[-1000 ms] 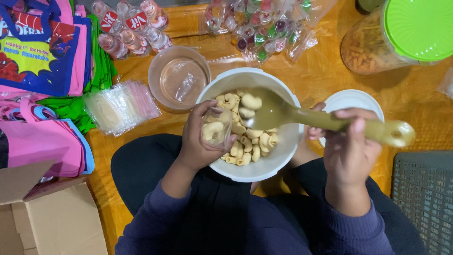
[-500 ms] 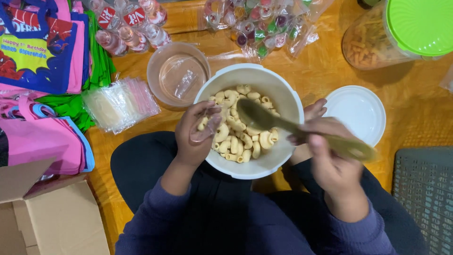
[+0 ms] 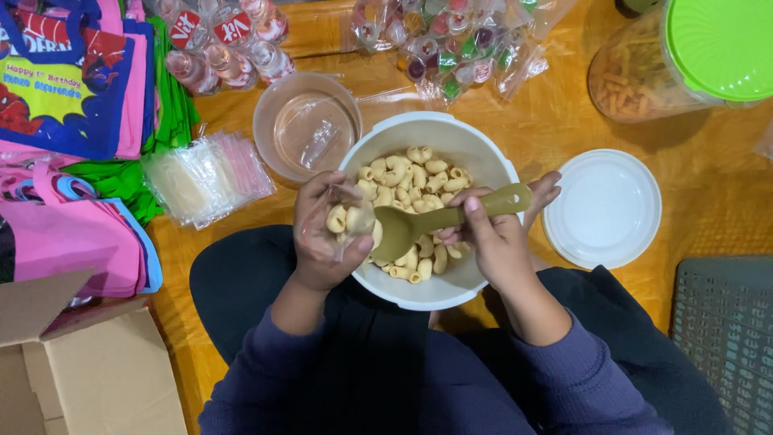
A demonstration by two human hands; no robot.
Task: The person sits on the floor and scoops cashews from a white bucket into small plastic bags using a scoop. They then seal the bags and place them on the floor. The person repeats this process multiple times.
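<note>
The green-lidded jar and grey basket run off the right edge, while the left hand hides part of the small clear bag.

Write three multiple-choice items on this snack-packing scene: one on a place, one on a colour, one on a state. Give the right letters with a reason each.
1. Where does the white lid lie?
A. on the white bowl
B. on the mat beside the white bowl, on the person's right
C. in the cardboard box

2. What colour is the lid of the big snack jar?
A. green
B. red
C. black

3. What does the left hand hold?
A. a closed bottle
B. nothing
C. a small clear bag with curled snacks in it

Answers:
1 B: the lid rests flat next to the white bowl, not on it.
2 A: the jar's round top is bright green.
3 C: the small clear bag shows pale pieces inside, and the olive scoop in the right hand points at its mouth.
</note>
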